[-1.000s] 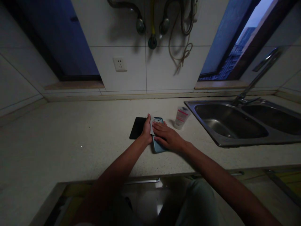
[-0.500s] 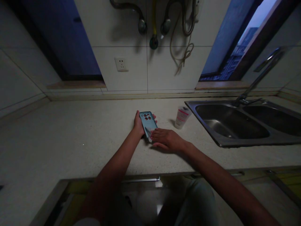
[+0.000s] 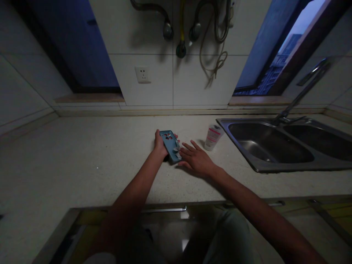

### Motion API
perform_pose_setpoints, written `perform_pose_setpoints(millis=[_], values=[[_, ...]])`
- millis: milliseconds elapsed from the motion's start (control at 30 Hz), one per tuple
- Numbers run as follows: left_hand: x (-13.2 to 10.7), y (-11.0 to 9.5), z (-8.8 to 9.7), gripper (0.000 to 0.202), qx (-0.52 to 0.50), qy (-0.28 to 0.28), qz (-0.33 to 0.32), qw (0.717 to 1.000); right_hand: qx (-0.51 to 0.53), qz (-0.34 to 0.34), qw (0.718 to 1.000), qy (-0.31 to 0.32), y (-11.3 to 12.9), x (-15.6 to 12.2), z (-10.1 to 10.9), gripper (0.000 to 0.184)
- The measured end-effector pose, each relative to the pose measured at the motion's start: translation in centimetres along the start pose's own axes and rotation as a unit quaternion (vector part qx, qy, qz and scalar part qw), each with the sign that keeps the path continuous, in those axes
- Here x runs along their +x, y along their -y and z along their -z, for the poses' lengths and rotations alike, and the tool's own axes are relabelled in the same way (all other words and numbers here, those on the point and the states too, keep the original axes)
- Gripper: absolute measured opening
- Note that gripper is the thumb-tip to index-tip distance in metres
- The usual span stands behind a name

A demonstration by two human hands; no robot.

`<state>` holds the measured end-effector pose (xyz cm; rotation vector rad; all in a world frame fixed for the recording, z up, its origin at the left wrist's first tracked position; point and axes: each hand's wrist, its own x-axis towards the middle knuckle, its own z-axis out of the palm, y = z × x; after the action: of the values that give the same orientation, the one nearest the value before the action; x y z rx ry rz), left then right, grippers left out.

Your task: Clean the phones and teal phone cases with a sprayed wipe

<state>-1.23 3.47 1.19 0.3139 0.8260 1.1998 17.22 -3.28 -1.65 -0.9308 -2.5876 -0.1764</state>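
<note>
A blue-green phone case [image 3: 171, 146] is tilted over the counter, its camera holes at the far end. My left hand [image 3: 160, 145] grips it, thumb along the left edge and fingertips showing past the right edge. Skin tone shows through the holes. My right hand [image 3: 197, 158] is at the case's lower right, pressing a crumpled whitish tissue [image 3: 177, 150] against the case; some of its fingers are raised and spread. Under my left hand a small dark patch shows, too hidden to name.
A clear plastic cup [image 3: 213, 138] with pink print stands right of my hands. Beyond it is a double steel sink [image 3: 255, 167] with a tall faucet [image 3: 298, 93]. Pipes and a wall socket [image 3: 142, 74] are on the tiled wall. The counter's front edge runs below my forearms.
The case has shifted slightly left and turned a little. My right hand has moved a little right and its fingers have lifted and spread, the tissue still at the case.
</note>
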Motion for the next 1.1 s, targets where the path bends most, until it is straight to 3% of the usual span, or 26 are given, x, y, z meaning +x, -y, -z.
perform_pose_setpoints(millis=[200, 367, 533, 1100], values=[[-0.1, 1.1, -0.6, 0.074, -0.007, 0.002, 0.034, 0.999, 0.003, -0.03, 0.999, 0.031, -0.1, 0.2, -0.2, 0.07], [-0.6, 2.7, -1.3, 0.052, -0.006, -0.005, 0.06, 0.998, 0.053, -0.071, 0.995, 0.044, -1.2, 0.1, -0.8, 0.069], [-1.2, 4.1, -2.1, 0.044, -0.017, -0.002, 0.061, 0.998, 0.075, -0.109, 0.991, 0.036, -2.0, 0.0, -1.6, 0.076], [-1.1, 5.0, -2.0, 0.04, -0.015, 0.009, 0.046, 0.999, 0.14, -0.098, 0.985, 0.032, -1.6, -0.2, -2.3, 0.074]])
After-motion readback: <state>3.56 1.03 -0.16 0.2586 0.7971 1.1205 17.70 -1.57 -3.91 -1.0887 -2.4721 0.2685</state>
